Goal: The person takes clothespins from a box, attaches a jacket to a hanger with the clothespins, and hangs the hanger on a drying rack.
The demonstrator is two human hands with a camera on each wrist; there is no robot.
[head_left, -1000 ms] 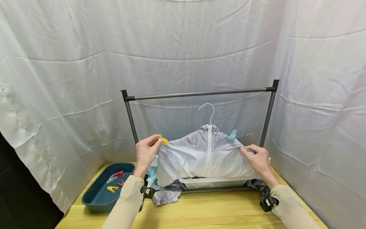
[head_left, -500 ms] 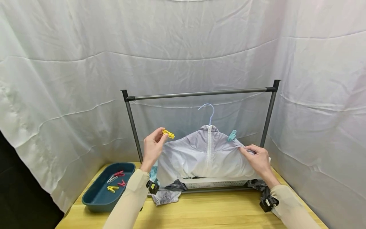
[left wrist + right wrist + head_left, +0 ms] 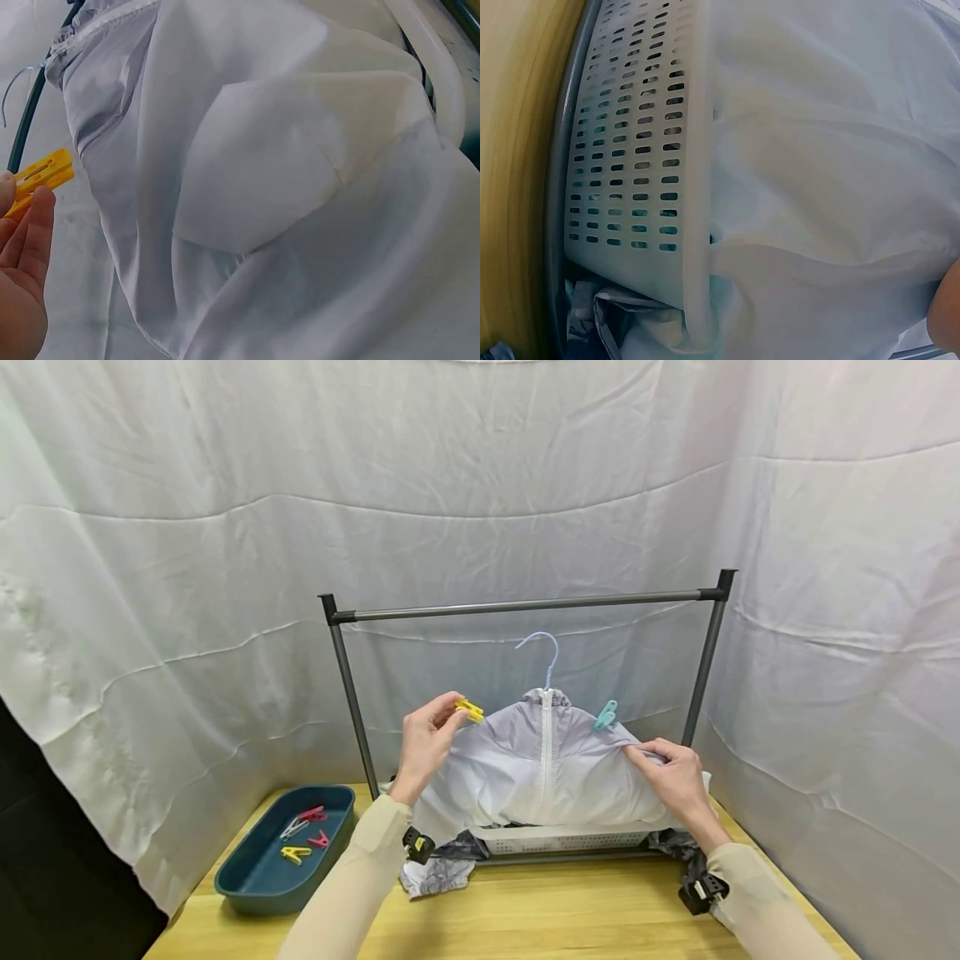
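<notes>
Yellow plastic clothes peg [image 3: 470,710] pinched between thumb and fingertips of left hand [image 3: 423,745], held at left shoulder of pale grey zip-front jacket [image 3: 542,772]. Jacket sits on light blue wire hanger [image 3: 548,653], below dark metal rack rail [image 3: 525,606], draped over white perforated plastic basket [image 3: 562,839]. Right hand [image 3: 671,774] grips fabric of jacket's right shoulder, fingers curled. Teal peg [image 3: 604,716] clipped just right of jacket's collar. Dark teal tray [image 3: 279,852] with loose pegs left of jacket.
</notes>
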